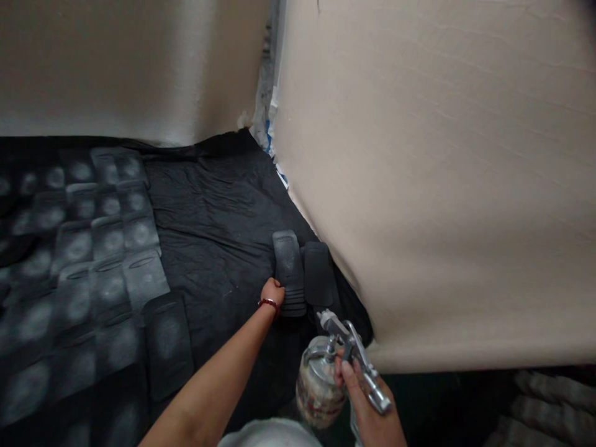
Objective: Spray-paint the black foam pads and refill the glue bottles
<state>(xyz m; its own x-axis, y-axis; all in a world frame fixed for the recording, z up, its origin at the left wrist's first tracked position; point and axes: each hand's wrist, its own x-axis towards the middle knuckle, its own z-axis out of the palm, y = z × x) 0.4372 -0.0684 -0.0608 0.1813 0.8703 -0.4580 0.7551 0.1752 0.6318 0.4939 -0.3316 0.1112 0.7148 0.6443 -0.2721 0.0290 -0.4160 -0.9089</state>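
My left hand (273, 290), with a red band at the wrist, is closed at the left edge of a fanned stack of dark flat pads (289, 267); its fingertips are partly hidden there. The pads have rounded corners and a greyish dusting on top. Just right of them lies another dark pad (320, 273) with a plain matte top. My right hand (365, 394) is wrapped round the handle of a metal spray gun (349, 341). Under the gun hangs its stained paint cup (321, 385). The nozzle points up and left, near the lower end of the pads.
Overlapping rows of similar pads (109, 279) with whitish spray spots cover the left side. Black wrinkled sheeting (209, 211) lies beneath everything. Beige sheet walls (442, 174) rise behind and to the right, meeting at a corner. Rolled or folded material (554, 403) sits at lower right.
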